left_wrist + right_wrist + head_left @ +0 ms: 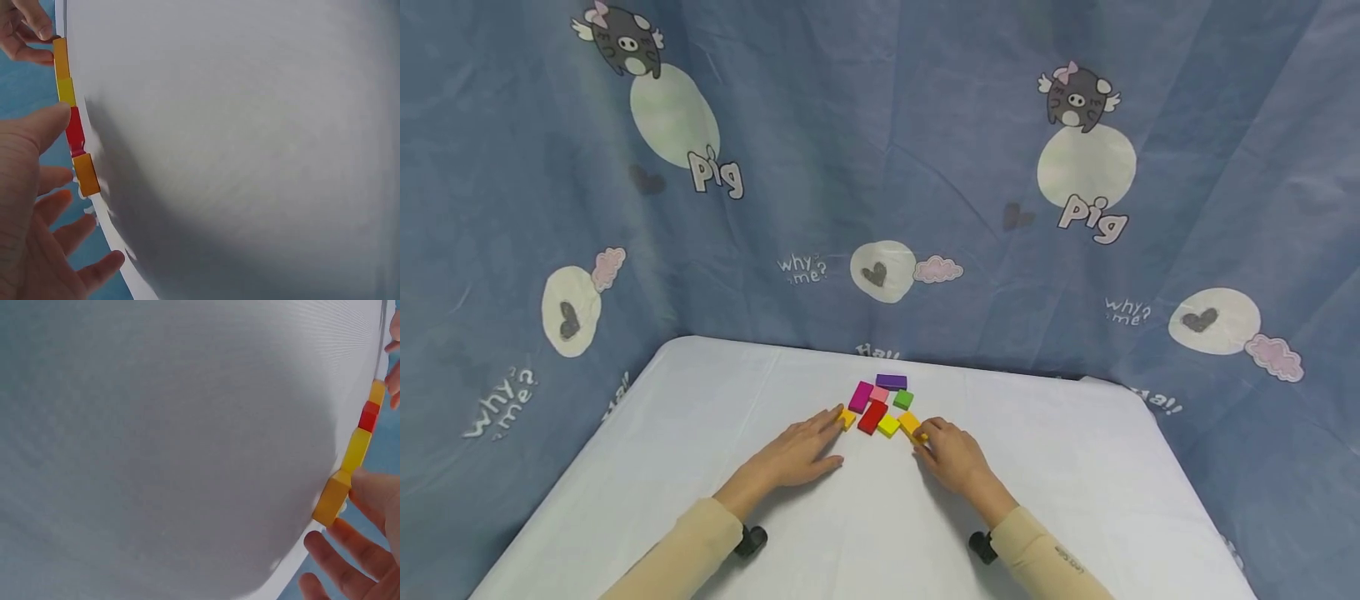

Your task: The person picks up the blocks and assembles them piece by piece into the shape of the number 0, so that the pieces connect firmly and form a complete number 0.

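Blue printed curtain [880,125] at the far side, pig figures and lettering on it; white table [880,533] in front. Two pale sleeves [677,550] reach in from the near edge, a dark wrist camera [752,540] at the left cuff and another at the right. Left hand [801,454]: fingers spread and nearly straight, grasping nothing, leading fingertips against the small left orange block [848,419], thumb well apart on the near side. Right hand [955,457]: fingers curled, thumb and forefinger pinching the near right end of the right orange block [911,422]. Key relation: this block runs from those fingers toward the far left, long axis slanting from near right to far left, its free end beside the group; the right hand is plainly the nearer. Just left of it, the yellow block [889,426], then the longer red block [872,417], slanted the opposite way, from near left to far right; whether these touch, cannot tell. Beyond the red: magenta block [861,397] on the left, purple block [891,382] farthest, long axis left to right. Smaller pieces between: green block [904,400] on the right, pink block [879,394] beside the magenta.
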